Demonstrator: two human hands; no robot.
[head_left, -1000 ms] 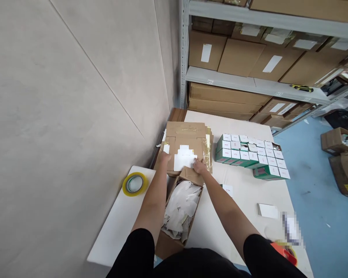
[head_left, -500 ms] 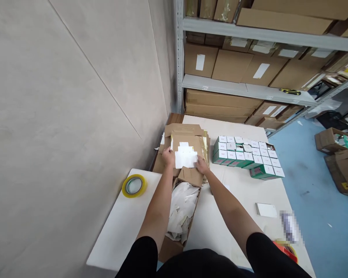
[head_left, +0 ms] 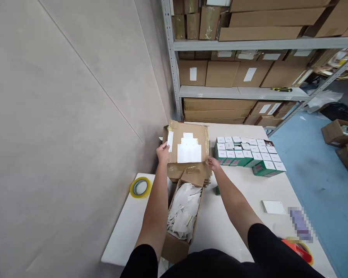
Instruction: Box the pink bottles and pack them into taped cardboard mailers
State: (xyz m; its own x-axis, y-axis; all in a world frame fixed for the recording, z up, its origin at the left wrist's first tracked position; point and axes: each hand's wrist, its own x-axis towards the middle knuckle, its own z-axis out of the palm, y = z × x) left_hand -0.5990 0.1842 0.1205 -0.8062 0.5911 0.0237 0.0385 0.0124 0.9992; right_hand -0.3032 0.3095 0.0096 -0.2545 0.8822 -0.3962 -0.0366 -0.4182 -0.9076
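A flattened cardboard box (head_left: 191,130) is tilted up above the stack of other flattened cardboard (head_left: 176,169). Several white labels (head_left: 189,153) overlap in a stepped shape on its face, and a narrow white label (head_left: 170,139) lies along its left side. My left hand (head_left: 162,153) is closed on its left edge, close to the narrow label. At the lower right corner, my right hand (head_left: 212,163) pinches its edge. Just below stands an open cardboard box (head_left: 176,247) full of crumpled white paper (head_left: 183,212), one flap up against the stack.
On the white table (head_left: 234,224), rows of green-and-white small boxes (head_left: 240,154) stand right of the stack. A flat white box (head_left: 273,207) and a red tape dispenser (head_left: 298,251) lie nearer. A yellow tape roll (head_left: 140,187) is at left by the wall (head_left: 89,135). Shelving (head_left: 237,92) holds cartons behind.
The labelled flattened box has come up off the stack and tilted toward me. My right hand has moved from beside the white labels to the lower right corner.
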